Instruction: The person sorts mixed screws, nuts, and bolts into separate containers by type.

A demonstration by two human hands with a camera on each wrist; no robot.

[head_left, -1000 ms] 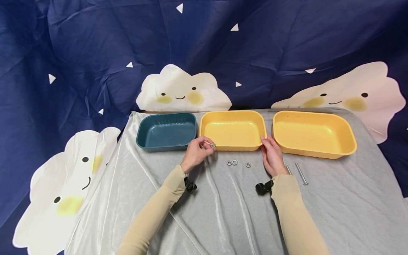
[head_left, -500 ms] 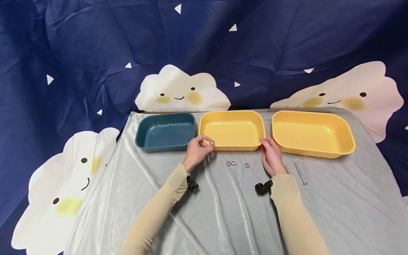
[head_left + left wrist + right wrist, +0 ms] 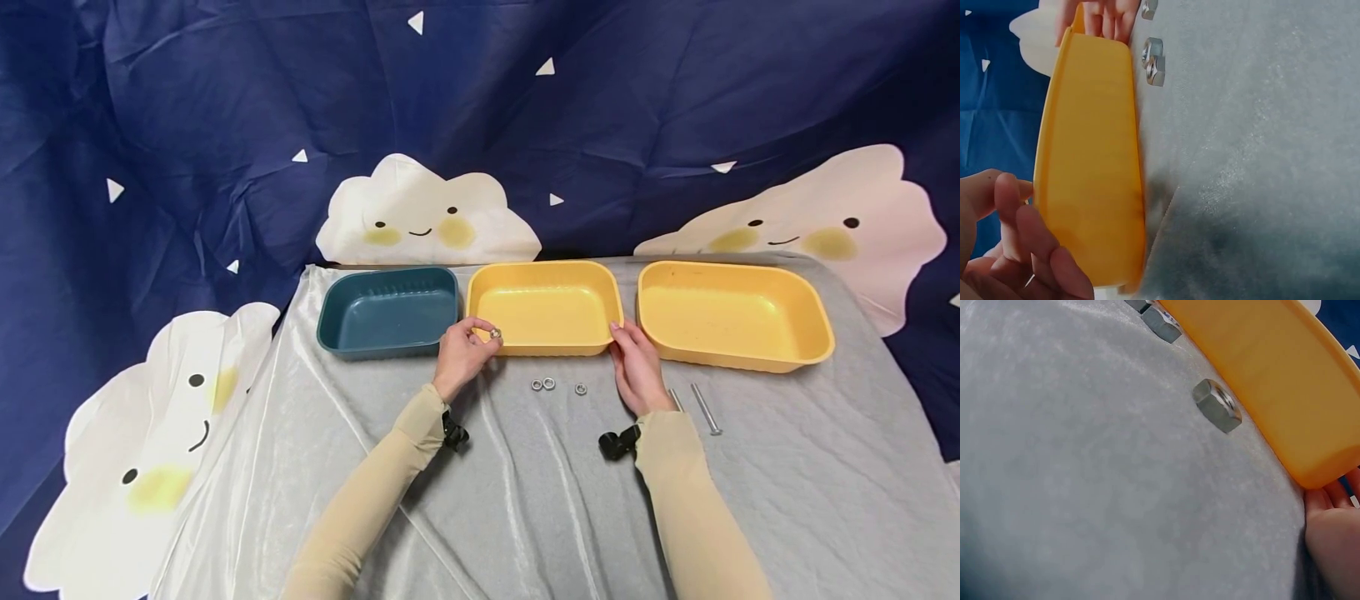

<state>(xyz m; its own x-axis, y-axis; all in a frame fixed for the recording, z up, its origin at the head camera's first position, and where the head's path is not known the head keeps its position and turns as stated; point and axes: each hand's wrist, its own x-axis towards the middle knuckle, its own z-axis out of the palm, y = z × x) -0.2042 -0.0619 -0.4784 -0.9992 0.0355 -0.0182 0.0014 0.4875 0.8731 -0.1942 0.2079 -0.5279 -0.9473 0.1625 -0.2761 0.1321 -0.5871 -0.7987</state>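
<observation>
In the head view my left hand [image 3: 463, 357] pinches a small metal nut [image 3: 495, 333] between thumb and index finger, over the front left corner of the middle yellow bin [image 3: 543, 350]. My right hand [image 3: 639, 367] grips that bin's front right corner, thumb at the rim and fingers against the outer wall. The left wrist view has the left hand [image 3: 1022, 244] beside the yellow wall [image 3: 1091, 156], the nut mostly hidden by fingers. On the cloth before the bin lie a pair of nuts [image 3: 549, 384] side by side and a single nut [image 3: 1217, 405] farther right.
A dark teal bin [image 3: 390, 350] stands left of the middle bin, a larger yellow bin [image 3: 738, 360] to its right. A long bolt [image 3: 705, 408] and a second metal rod [image 3: 677, 400], partly hidden by the right wrist, lie on the grey cloth [image 3: 510, 517].
My left hand has risen slightly with the nut, from the bin's front wall to its rim. The right hand keeps its place at the corner. The view has shifted a little.
</observation>
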